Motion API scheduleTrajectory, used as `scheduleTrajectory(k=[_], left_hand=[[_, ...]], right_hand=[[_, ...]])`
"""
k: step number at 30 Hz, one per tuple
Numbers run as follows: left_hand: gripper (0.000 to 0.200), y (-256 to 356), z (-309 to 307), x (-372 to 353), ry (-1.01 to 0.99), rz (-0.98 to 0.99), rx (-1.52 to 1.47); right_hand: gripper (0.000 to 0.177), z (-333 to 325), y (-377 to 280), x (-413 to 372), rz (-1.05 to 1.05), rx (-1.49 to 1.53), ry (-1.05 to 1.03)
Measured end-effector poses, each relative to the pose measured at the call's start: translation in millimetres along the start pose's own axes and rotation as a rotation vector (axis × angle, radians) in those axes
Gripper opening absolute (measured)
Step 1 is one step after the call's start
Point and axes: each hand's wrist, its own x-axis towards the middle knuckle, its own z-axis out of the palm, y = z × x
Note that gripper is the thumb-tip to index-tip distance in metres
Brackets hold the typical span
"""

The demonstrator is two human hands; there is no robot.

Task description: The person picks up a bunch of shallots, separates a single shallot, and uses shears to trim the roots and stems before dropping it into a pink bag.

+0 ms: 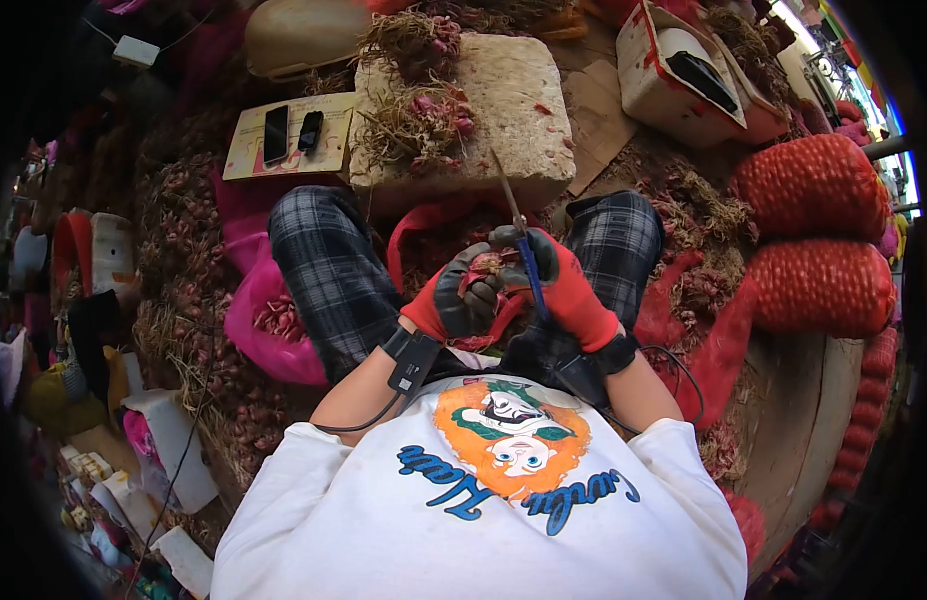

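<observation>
Both hands wear red gloves with dark grey palms and fingers. My left hand [458,297] is closed around small reddish shallots [486,268] in front of my lap. Right beside it, my right hand [566,290] grips the blue handle of scissors [526,255], whose long blades point up and away toward a foam block. On that worn, off-white foam block [513,110] lie bunches of shallots with dry stalks [423,120]. Below my hands, a red mesh bag [408,235] lies between my knees, partly hidden by them.
A board [248,135] left of the block bears two dark devices. Loose shallots [183,270] and a pink bag [268,325] lie at left. Full red mesh sacks [813,188] are stacked at right, near a foam box [638,90]. Cables run from both wrists.
</observation>
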Motion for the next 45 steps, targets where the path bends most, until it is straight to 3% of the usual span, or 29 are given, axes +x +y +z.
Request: scheduleTrajectory(k=[2, 3, 4, 6, 7, 10, 14, 16, 19, 22, 24, 27, 28, 30, 33, 36, 39, 42, 45], left_hand=[[0.048, -6, -7, -7, 0.046, 0.121, 0.245], [0.048, -11, -14, -13, 0.116, 0.28, 0.502], [0.048, -12, -19, -17, 0.186, 0.442, 0.757], [0.046, -9, -18, -13, 0.437, 0.57, 1.583], [0.045, -11, -12, -9, 0.565, 0.611, 1.996], [0.04, -30, 31, 1, 0.689, 0.639, 0.996], [0.035, -19, 21, 0, 0.723, 0.657, 1.454], [0.035, -12, 9, -5, 0.653, 0.663, 1.241], [0.029, -12, 19, -7, 0.626, 0.622, 1.019], [0.028, -6, 22, -15, 0.495, 0.626, 0.883], [0.033, 5, 11, -22, 0.408, 0.67, 0.83], [0.05, 16, 6, -26, 0.363, 0.582, 1.018], [0.045, 13, 9, -23, 0.45, 0.62, 0.957], [0.037, 5, 16, -17, 0.624, 0.691, 0.836], [0.04, 15, 0, -21, 0.442, 0.663, 0.706], [0.071, 21, -3, -25, 0.37, 0.592, 0.719], [0.066, -2, 31, -9, 0.64, 0.654, 0.878], [0.042, -4, 35, -13, 0.503, 0.63, 0.821], [0.042, 6, 24, -19, 0.38, 0.531, 0.871]], right_hand=[[0.044, 3, 18, -2, 0.008, -0.003, -0.07], [0.042, 5, 15, 2, -0.034, -0.159, -0.069], [0.039, 5, 13, 4, 0.014, -0.11, -0.033], [0.034, 7, 11, 10, 0.111, -0.007, 0.039], [0.027, 9, 11, 11, 0.234, 0.255, 0.104], [0.024, 6, 23, 10, 0.26, 0.295, 0.176], [0.023, 6, 36, -1, 0.242, 0.24, 0.188], [0.022, -1, 31, -6, 0.35, 0.354, 0.177], [0.025, -19, 35, -13, 0.454, 0.24, 0.151], [0.034, -37, 18, -30, 0.161, -0.587, 0.016], [0.035, -47, 15, -46, 0.148, -0.831, -0.023], [0.04, -55, 13, -59, 0.14, -1.053, -0.042], [0.042, -57, 13, -62, 0.142, -1.102, -0.043], [0.047, -60, 10, -62, 0.182, -1.149, -0.089], [0.051, -60, 4, -59, 0.159, -1.189, -0.122], [0.052, -57, 5, -58, 0.139, -1.21, -0.132], [0.045, -55, 1, -56, 0.129, -1.192, -0.111], [0.041, -57, 1, -56, 0.096, -1.133, -0.06], [0.041, -62, -2, -57, 0.104, -1.151, -0.07]])
